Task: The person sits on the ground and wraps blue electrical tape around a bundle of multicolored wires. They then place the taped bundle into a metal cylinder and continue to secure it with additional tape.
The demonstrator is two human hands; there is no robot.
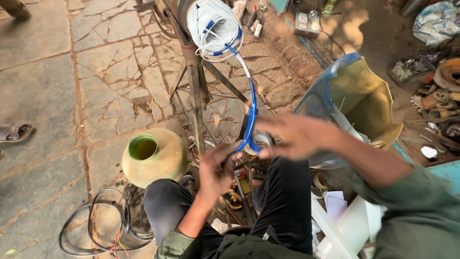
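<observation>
Head view, steeply downward, near lap

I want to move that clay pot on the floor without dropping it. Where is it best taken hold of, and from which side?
Take the clay pot from above, with a grip on its thick green rim: it stands upright with its mouth open and facing up, while its rounded belly offers no edge. Two hands under the belly would likely be safer.

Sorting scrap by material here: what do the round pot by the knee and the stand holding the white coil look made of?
Round pot: probably fired clay, matte tan with a green-painted mouth. Stand: metal, apparently steel bar, dull brown and rusty-looking. White coil: seemingly plastic-coated wire, smooth.
</observation>
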